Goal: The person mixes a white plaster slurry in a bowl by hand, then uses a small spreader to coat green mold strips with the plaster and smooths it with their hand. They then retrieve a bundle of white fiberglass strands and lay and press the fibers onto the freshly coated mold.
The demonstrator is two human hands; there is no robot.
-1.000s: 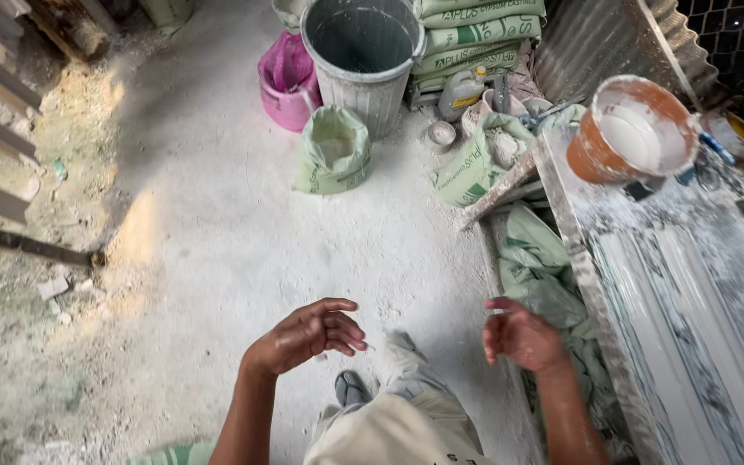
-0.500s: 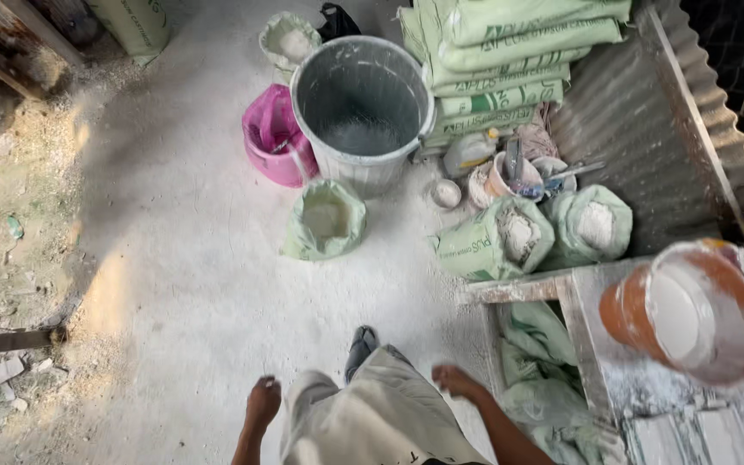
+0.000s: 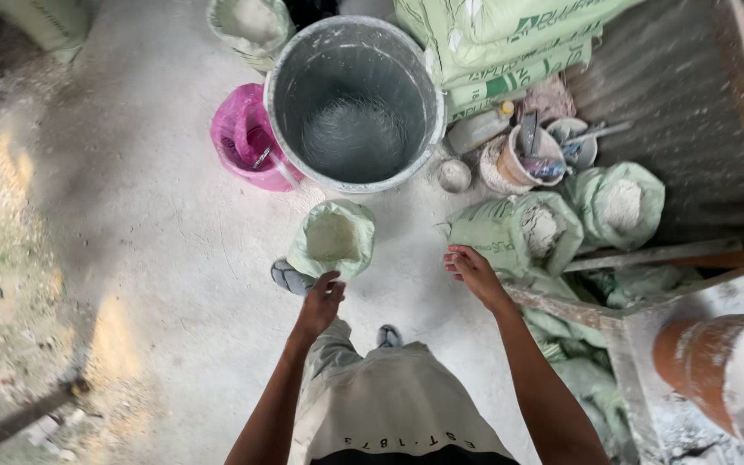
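Head view: both hands hanging bare above an open powder bag on the floor.
The left hand point(image 3: 320, 303) is curling loosely, the right hand point(image 3: 473, 272) spreading open; the small green bag point(image 3: 331, 239) looks soft, slumping, dusty, best gripped by its rolled rim.

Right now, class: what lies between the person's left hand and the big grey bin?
In the head view, an open green sack of pale powder sits between the left hand and the grey bin.
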